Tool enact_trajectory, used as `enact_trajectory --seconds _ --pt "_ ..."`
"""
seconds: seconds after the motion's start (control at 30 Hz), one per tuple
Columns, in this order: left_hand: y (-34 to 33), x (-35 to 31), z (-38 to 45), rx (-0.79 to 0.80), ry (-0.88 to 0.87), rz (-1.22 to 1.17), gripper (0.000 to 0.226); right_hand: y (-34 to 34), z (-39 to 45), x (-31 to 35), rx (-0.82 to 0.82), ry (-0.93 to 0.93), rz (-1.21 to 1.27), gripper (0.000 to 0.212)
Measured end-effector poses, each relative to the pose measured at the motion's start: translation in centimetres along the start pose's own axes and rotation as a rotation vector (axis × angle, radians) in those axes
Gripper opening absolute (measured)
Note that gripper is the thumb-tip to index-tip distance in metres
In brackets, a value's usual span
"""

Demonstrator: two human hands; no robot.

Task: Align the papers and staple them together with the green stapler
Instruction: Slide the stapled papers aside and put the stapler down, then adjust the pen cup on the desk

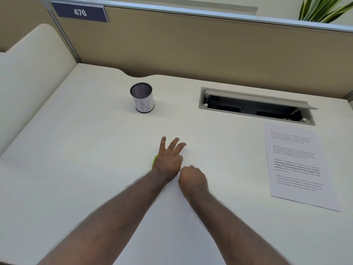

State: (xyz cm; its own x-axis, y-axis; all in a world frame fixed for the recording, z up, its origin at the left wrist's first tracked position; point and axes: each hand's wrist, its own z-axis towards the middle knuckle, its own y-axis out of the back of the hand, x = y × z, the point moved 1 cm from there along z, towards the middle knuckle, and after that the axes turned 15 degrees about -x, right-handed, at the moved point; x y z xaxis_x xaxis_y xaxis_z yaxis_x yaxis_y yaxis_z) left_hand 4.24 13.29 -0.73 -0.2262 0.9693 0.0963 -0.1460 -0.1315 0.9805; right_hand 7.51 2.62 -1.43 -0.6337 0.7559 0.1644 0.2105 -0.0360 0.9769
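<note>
a single wide-angle head camera looks forward and steeply down from above the near edge of the tabletop (95,150), close over both forearms, facing the beige partition (191,50) at the far side.

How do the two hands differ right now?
The left hand has its fingers spread forward over the desk; the right hand is curled into a fist. A sliver of green, perhaps the stapler, shows at the left hand's edge; nothing shows at the right hand. Both sit mid-desk, side by side, well left of the papers.
</note>
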Motion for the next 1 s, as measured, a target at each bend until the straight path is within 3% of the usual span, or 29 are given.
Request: enact_trajectory --seconds 0.1,0.23,0.33,0.43,0.53,0.77,1.0 --pt "-0.1 0.4 -0.4 -0.017 0.090 -0.077 0.028 -0.2 0.2 -0.5 0.016 -0.015 0.051 0.023" --pt "0.0 2.5 -1.0 -0.120 0.302 -0.218 0.019 0.5 1.2 -2.1 0.035 -0.151 0.222 0.013" --pt "0.8 5.9 -0.7 -0.228 0.465 -0.311 0.012 1.9 3.2 -3.7 -0.046 -0.312 0.483 0.029" --pt "1.6 9.6 0.2 -0.290 0.580 -0.301 0.011 3.9 5.8 -4.0 -0.088 -0.406 0.795 0.026" --pt "2.3 13.0 1.4 -0.329 0.683 -0.300 0.012 5.6 8.6 -2.8 -0.119 -0.402 0.946 0.027" --pt "4.2 18.7 5.8 -0.469 0.817 -0.338 0.018 8.4 16.0 3.8 -0.157 -0.222 0.919 0.029" --pt "3.6 21.8 10.0 -0.431 0.812 -0.298 0.022 9.7 22.2 10.5 -0.254 -0.079 0.788 0.032"
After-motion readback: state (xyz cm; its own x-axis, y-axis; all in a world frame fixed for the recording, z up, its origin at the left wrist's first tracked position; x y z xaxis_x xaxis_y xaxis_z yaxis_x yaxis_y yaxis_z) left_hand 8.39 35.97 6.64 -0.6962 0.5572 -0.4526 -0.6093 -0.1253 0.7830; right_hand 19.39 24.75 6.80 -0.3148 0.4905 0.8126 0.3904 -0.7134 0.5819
